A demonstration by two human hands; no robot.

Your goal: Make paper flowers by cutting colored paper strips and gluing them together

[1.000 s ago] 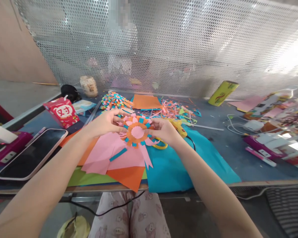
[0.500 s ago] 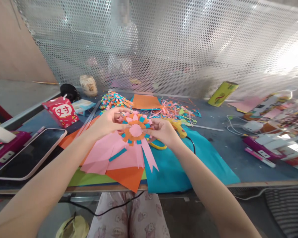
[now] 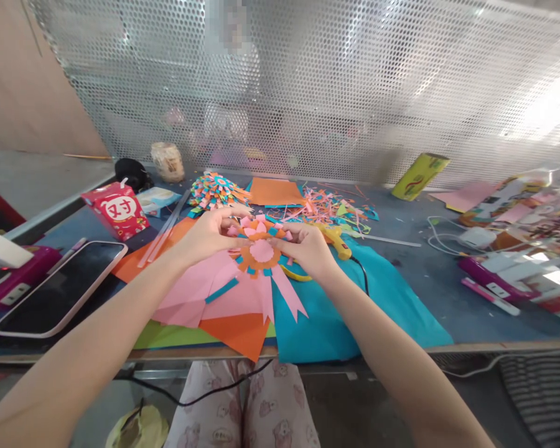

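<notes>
A paper rosette (image 3: 261,251) in pink, orange and blue, with pink forked ribbons hanging from it, is held between my two hands. My left hand (image 3: 210,233) grips its upper left edge between thumb and fingers. At its upper right edge, my right hand (image 3: 308,247) pinches it, thumb towards the middle. Beneath lie pink sheets (image 3: 191,286), an orange sheet (image 3: 238,333) and a large blue sheet (image 3: 392,298). A yellow glue gun (image 3: 338,241) rests just beyond my right hand, and yellow-handled scissors (image 3: 296,275) are partly hidden under the rosette.
Behind my hands are a pile of finished rosettes (image 3: 218,188), an orange stack (image 3: 276,191) and paper scraps (image 3: 326,205). A phone (image 3: 60,289) and red box (image 3: 116,210) lie left. A yellow-green can (image 3: 420,177) stands back right. A person shows beyond the mesh.
The rosette has moved slightly down and tilted back, its ribbons shifting a little right. Both hands keep their hold, with the left fingers spread further over its top edge.
</notes>
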